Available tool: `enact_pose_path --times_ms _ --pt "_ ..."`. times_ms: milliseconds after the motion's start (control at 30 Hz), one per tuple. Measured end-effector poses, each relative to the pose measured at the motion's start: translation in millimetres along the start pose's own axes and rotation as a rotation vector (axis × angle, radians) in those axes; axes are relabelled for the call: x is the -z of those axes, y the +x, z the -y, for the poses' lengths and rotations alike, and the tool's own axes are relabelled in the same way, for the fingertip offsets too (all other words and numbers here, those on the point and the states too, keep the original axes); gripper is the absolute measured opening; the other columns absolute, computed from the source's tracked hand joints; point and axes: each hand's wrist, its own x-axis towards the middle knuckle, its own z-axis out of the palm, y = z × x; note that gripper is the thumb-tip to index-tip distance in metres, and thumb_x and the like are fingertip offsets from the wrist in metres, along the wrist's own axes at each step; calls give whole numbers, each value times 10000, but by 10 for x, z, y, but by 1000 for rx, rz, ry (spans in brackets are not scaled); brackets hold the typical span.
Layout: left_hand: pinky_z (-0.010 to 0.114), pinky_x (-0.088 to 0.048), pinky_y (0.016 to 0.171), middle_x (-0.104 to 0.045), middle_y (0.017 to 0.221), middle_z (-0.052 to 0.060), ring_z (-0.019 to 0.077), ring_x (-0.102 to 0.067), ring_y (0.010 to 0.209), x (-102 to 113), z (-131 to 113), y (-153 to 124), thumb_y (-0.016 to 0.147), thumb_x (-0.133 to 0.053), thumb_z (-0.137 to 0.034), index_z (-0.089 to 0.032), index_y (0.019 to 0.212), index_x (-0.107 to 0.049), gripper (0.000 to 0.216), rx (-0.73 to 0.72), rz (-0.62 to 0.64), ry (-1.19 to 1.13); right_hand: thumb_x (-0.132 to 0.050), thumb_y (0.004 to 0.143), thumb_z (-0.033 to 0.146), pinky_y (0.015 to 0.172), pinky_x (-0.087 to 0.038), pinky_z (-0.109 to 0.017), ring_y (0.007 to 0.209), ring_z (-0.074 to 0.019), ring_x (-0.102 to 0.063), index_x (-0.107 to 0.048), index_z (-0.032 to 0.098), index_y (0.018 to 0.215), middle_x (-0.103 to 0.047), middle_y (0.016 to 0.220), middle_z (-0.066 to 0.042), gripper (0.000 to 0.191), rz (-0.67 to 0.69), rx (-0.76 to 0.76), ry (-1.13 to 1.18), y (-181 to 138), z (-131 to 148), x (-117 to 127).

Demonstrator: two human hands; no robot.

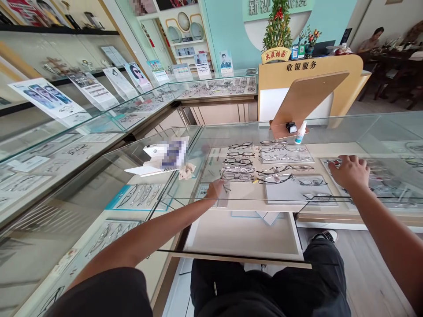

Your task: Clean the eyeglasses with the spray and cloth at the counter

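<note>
My left hand (215, 189) half curled; whether gripping anything, cannot tell. Nearest glasses (238, 177) on counter (246, 203), just right of fingertips, long axis running left to right. Left hand nearer; my right hand (353, 172), fingers spread, well apart, over counter's right part.

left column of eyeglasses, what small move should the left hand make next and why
Perhaps nudge the nearest eyeglasses into line with the pairs behind: the left hand is right beside them, while the right hand is farther off.
</note>
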Motion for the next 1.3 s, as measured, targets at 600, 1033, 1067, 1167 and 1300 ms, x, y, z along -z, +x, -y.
enact_pose_path --times_ms 600,1033,1067,1167,1300 --pt "522 -338 1260 -719 1531 -6 384 -511 1544 976 -297 -1621 827 -654 -598 -406 1121 -888 422 324 544 -79 -177 1040 682 1122 -380 -580 1430 -490 -428 -516 140 1593 -480 1665 -262 846 12 8 -8 15 -45 -52" --pt "487 -487 1106 -781 1414 62 379 -588 1464 1498 -1115 -1100 729 -777 -443 -284 1069 -878 388 47 139 -330 -199 1041 668 1129 -384 -588 1441 -499 -427 -524 134 1605 -480 1679 -256 842 18 -2 16 -4 -24 -20" --pt "459 -521 1015 -805 1348 93 369 -644 1379 1494 -1130 -891 727 -781 -399 -245 1017 -869 341 58 46 -386 -198 1041 664 1127 -384 -590 1440 -499 -427 -525 132 1603 -479 1679 -259 839 23 -1 18 -5 -22 -13" --pt "403 -534 879 -832 1169 125 306 -728 1130 1436 -1123 -291 754 -772 -315 -183 892 -813 195 105 -127 -457 -206 1039 660 1124 -382 -583 1444 -495 -425 -538 128 1589 -476 1676 -264 834 26 -4 21 -9 -12 6" --pt "397 -565 969 -800 1196 114 258 -716 1127 1320 -1039 267 906 -753 -295 -157 952 -765 145 156 -225 -442 -236 1044 655 1123 -378 -571 1453 -491 -427 -535 122 1599 -488 1664 -262 826 15 -1 31 -15 -2 17"
